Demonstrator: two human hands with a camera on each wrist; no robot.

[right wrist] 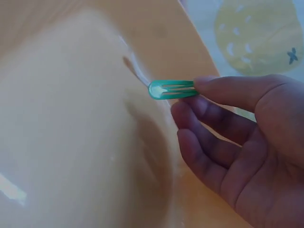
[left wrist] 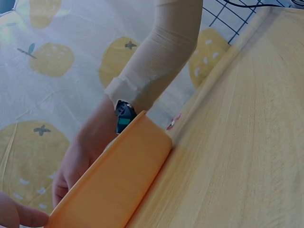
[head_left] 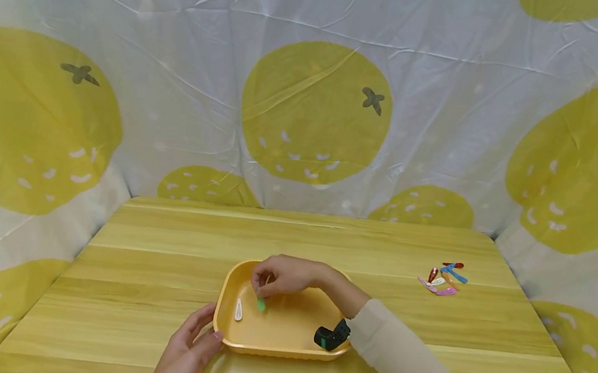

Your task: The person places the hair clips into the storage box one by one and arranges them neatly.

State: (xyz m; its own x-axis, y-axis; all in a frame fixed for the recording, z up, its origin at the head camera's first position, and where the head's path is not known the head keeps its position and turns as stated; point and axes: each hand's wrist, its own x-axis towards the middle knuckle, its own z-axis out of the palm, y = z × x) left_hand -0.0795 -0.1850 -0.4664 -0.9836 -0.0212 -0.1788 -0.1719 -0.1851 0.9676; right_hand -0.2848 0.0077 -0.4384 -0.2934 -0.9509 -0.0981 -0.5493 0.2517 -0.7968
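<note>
In the head view my right hand (head_left: 286, 275) reaches into an orange plastic tray (head_left: 281, 352). Its thumb and index finger pinch one end of a green snap hair clip (right wrist: 172, 89), whose rounded end points away from the fingers over the tray floor. The other fingers curl loosely beneath. A white hair clip (head_left: 239, 310) lies inside the tray near its left wall. My left hand (head_left: 188, 349) holds the tray's front left corner, thumb at the rim and fingers along the outer side; in the left wrist view only part of this hand (left wrist: 21, 214) shows.
Several hair clips in red, blue, orange, white and pink (head_left: 442, 282) lie in a loose group on the wooden table (head_left: 161, 269) at the back right. A black device (head_left: 332, 336) sits at my right wrist. A fruit-print curtain (head_left: 434, 122) hangs behind the table.
</note>
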